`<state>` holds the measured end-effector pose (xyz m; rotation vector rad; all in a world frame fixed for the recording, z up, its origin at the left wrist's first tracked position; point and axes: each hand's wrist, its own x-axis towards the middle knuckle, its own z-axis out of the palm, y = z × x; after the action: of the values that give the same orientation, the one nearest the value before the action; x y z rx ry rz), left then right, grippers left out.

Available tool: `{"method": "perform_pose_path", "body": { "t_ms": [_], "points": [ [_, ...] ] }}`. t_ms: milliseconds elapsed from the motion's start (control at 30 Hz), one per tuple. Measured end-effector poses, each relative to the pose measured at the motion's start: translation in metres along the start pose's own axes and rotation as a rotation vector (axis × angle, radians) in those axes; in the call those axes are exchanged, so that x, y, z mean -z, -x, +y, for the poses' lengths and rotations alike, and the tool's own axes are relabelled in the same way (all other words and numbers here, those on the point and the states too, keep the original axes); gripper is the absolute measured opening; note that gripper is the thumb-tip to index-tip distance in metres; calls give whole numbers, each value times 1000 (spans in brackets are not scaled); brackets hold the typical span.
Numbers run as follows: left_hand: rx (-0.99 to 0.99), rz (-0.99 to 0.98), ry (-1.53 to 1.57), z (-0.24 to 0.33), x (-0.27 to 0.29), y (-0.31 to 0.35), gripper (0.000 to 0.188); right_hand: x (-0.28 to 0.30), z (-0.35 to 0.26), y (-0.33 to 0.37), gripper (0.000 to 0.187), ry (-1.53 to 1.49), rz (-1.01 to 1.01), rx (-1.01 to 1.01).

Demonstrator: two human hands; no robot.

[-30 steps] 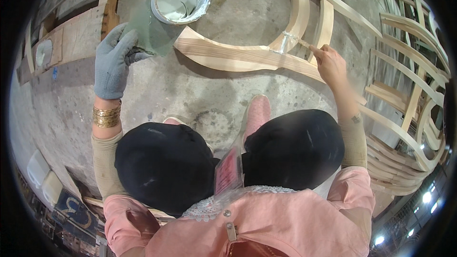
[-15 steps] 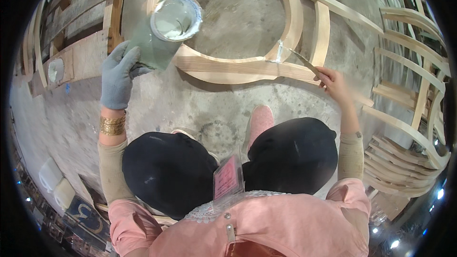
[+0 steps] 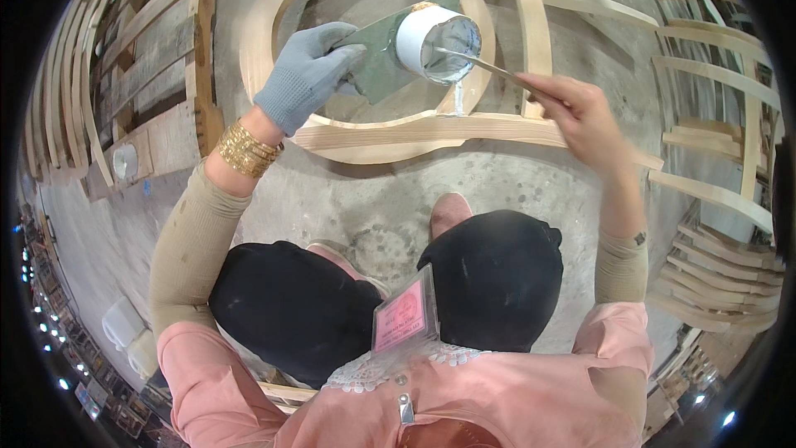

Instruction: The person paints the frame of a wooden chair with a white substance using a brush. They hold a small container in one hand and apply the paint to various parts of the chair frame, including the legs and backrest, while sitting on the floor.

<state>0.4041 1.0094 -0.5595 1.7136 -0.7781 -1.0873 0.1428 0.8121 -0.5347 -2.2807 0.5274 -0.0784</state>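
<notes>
My left hand (image 3: 311, 70), in a grey knit glove, grips one end of a flat green board (image 3: 380, 54). On the board's far end a white cup (image 3: 414, 37) lies tilted, its open mouth toward my right hand, with whitish paste on its inside. My bare right hand (image 3: 576, 112) is closed round a thin stick (image 3: 497, 72) whose tip is inside the cup's mouth. Below them lies a pale wooden frame (image 3: 373, 143) with a round opening. A smear of white paste (image 3: 458, 99) sits on its joint, just under the cup.
Wooden pallets (image 3: 162, 46) and curved slats stand at the left. More curved wooden frames (image 3: 717, 87) are at the right, with a stack of curved pieces (image 3: 717, 274) nearer me. A small round white container (image 3: 124, 162) sits by the pallet. My knees are close below the frame.
My left hand has carried the board and cup to the right, and the cup's mouth now tilts rightward. The stick's tip has gone from the frame's joint into the cup.
</notes>
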Motion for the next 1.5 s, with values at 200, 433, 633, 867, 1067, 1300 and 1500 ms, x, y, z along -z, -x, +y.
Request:
{"method": "perform_pose_path", "body": {
  "t_ms": [200, 433, 633, 867, 1067, 1300, 1500],
  "points": [
    [3, 146, 23, 19, -12, 12, 31, -26, -36, -9, 29, 433, 80, 133],
    [20, 215, -54, 23, -9, 23, 28, -32, -17, -11, 29, 314, 89, 110],
    [31, 245, -136, 21, -14, 29, 25, -34, -1, -16, 25, 191, 144, 152],
    [66, 305, -232, 16, -16, 33, 23, -49, 22, -25, 35, 214, 55, 232],
    [-9, 395, -298, 21, -13, 28, 23, -56, 33, -40, 32, 105, 59, 237],
    [-48, 452, -303, 23, 0, 21, 22, -69, 34, -67, 31, -78, 101, 210],
    [12, 459, -363, 6, 9, 16, 20, -86, 39, -96, 32, -220, -56, 127]
  ]
}}
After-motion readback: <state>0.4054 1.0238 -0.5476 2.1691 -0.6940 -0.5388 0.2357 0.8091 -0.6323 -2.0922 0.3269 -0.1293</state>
